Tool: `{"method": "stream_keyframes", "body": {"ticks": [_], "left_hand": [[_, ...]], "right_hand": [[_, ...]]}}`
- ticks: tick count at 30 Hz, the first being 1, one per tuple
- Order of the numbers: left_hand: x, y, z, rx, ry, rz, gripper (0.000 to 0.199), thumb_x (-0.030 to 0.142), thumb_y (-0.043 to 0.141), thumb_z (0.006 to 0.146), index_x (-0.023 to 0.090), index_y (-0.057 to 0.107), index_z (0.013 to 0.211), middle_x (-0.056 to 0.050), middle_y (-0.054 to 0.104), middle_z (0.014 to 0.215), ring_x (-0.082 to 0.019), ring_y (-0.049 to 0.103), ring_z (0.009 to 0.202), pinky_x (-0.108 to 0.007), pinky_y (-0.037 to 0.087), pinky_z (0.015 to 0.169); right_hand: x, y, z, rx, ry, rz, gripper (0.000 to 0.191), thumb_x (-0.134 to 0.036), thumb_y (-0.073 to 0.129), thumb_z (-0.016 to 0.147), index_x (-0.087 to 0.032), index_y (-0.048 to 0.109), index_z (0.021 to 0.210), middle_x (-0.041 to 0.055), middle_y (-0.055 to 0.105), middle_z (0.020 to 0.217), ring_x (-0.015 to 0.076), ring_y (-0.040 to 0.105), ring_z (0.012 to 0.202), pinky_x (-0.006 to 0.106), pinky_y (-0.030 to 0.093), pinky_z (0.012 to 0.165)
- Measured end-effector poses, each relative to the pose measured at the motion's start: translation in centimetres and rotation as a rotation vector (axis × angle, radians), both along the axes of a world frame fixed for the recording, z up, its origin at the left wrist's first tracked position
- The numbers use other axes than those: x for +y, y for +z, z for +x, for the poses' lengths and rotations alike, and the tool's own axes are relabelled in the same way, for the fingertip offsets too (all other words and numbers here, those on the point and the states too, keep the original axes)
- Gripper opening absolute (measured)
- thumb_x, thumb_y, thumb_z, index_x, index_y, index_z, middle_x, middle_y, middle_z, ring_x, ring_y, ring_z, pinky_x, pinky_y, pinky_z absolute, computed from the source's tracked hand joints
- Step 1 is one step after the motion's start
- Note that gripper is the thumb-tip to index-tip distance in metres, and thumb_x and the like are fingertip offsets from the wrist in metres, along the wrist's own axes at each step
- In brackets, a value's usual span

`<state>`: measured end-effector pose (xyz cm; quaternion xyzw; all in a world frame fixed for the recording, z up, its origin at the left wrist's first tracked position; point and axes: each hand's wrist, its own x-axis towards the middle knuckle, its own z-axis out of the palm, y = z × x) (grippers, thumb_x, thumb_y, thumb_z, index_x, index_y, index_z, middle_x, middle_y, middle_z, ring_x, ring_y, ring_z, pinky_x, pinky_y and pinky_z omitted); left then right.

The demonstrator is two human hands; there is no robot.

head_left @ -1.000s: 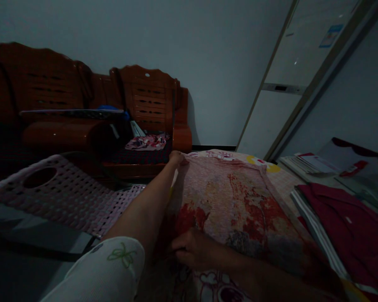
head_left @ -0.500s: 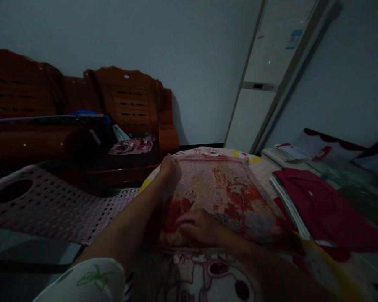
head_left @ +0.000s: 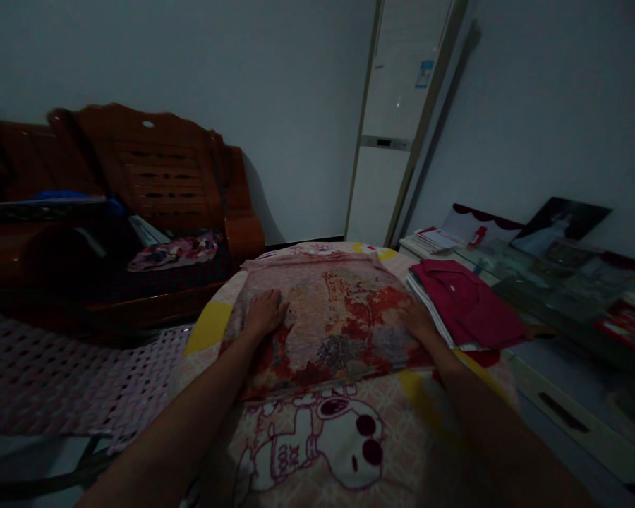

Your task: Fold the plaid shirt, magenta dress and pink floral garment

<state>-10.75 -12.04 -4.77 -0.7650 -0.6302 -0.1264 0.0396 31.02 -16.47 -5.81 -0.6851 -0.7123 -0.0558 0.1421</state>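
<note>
A folded cloth [head_left: 317, 317] with a red, grey and tan pattern lies flat on a round table with a cartoon-print cover [head_left: 402, 437]. My left hand [head_left: 266, 312] rests on the cloth's left part, its fingers spread and holding nothing. On the cloth's right edge lies my right hand [head_left: 415, 317], flat, with its fingers apart. Just right of that hand, a folded dark pink garment [head_left: 468, 300] sits on top of a white folded stack.
A woven pink chair [head_left: 68, 374] stands at the left, near a wooden sofa [head_left: 164, 176] with clothes on it. To the right is a glass-topped cabinet [head_left: 555, 402] with papers and a photo. A tall white air conditioner [head_left: 381, 183] stands behind.
The view has turned right. My left hand has moved from the cloth's far left corner onto its left part. My right hand has gone from the near middle to the right edge.
</note>
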Motion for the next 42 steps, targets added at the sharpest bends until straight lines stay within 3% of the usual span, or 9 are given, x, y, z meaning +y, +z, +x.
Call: {"method": "stream_keyframes", "body": {"ticks": [4,9,14,17,20,24,29,34,42], "left_hand": [[0.3,-0.2,-0.4,0.006,-0.004,0.024,0.035,0.037,0.037,0.096,0.014,0.058,0.112,-0.018,0.062,0.118,-0.031,0.058,0.11,-0.042,0.041,0.095],[0.8,-1.1,-0.6,-0.024,0.014,0.01,0.042,0.037,0.038,0.096,0.014,0.054,0.127,-0.019,0.057,0.133,-0.032,0.053,0.122,-0.044,0.037,0.103],[1.0,-1.5,-1.2,0.0,0.031,-0.012,0.046,0.04,0.039,0.096,0.016,0.051,0.134,-0.017,0.052,0.142,-0.029,0.049,0.129,-0.04,0.034,0.108],[0.9,-1.3,-1.0,0.006,0.04,-0.024,0.048,0.039,0.038,0.096,0.014,0.05,0.135,-0.018,0.05,0.144,-0.03,0.047,0.132,-0.041,0.033,0.109],[0.7,-1.1,-0.8,0.014,0.034,-0.022,0.047,0.04,0.036,0.097,0.014,0.052,0.133,-0.018,0.053,0.14,-0.03,0.051,0.127,-0.041,0.036,0.107],[0.8,-1.0,-0.8,0.002,0.023,-0.017,0.046,0.039,0.037,0.096,0.014,0.053,0.132,-0.018,0.054,0.14,-0.031,0.051,0.126,-0.041,0.036,0.106],[1.0,-1.1,-1.1,-0.029,-0.008,-0.037,0.048,0.038,0.036,0.096,0.01,0.053,0.132,-0.019,0.054,0.139,-0.031,0.051,0.124,-0.04,0.036,0.106],[0.6,-0.9,-1.4,-0.025,0.024,-0.023,0.043,0.037,0.038,0.096,0.016,0.055,0.129,-0.016,0.055,0.137,-0.03,0.051,0.125,-0.041,0.035,0.105],[0.1,0.3,-4.0,0.007,0.179,-0.038,0.036,0.035,0.036,0.096,0.015,0.059,0.114,-0.016,0.061,0.123,-0.028,0.056,0.115,-0.038,0.042,0.098]], "right_hand": [[0.2,-0.7,-3.7,0.022,0.002,-0.033,0.055,-0.037,0.04,0.096,-0.009,0.045,0.143,0.0202,0.041,0.152,0.032,0.035,0.142,0.051,0.024,0.117],[2.2,-1.1,-7.7,0.058,0.419,-0.159,0.061,-0.044,0.037,0.098,-0.013,0.037,0.15,0.0143,0.035,0.157,0.0242,0.03,0.146,0.042,0.027,0.118],[7.0,1.0,-2.3,0.038,0.106,-0.187,0.046,-0.03,0.033,0.098,-0.014,0.054,0.136,0.0157,0.052,0.145,0.0253,0.044,0.137,0.042,0.029,0.116],[7.9,1.3,-1.0,0.036,0.031,-0.169,0.049,-0.022,0.025,0.098,-0.006,0.056,0.132,0.0225,0.055,0.138,0.0291,0.05,0.131,0.049,0.031,0.113],[5.7,-0.1,-2.9,0.028,0.056,-0.148,0.051,-0.03,0.03,0.098,-0.005,0.05,0.138,0.0219,0.046,0.148,0.0288,0.04,0.139,0.047,0.027,0.116],[0.6,-2.2,-4.1,0.036,0.35,-0.099,0.061,-0.044,0.036,0.097,-0.014,0.038,0.15,0.0134,0.036,0.156,0.0245,0.032,0.145,0.044,0.027,0.118],[-3.5,-1.9,0.9,0.03,0.202,-0.068,0.055,-0.034,0.028,0.097,-0.017,0.043,0.148,0.0117,0.044,0.152,0.0236,0.029,0.146,0.047,0.019,0.121],[-5.0,-2.5,1.6,0.006,0.254,-0.042,0.06,-0.04,0.033,0.097,-0.012,0.039,0.149,0.014,0.037,0.156,0.0243,0.024,0.149,0.046,0.019,0.121],[-4.2,-2.9,0.0,0.06,0.266,-0.063,0.058,-0.044,0.037,0.096,-0.011,0.049,0.143,0.0175,0.045,0.15,0.0271,0.038,0.142,0.045,0.03,0.117]]}}
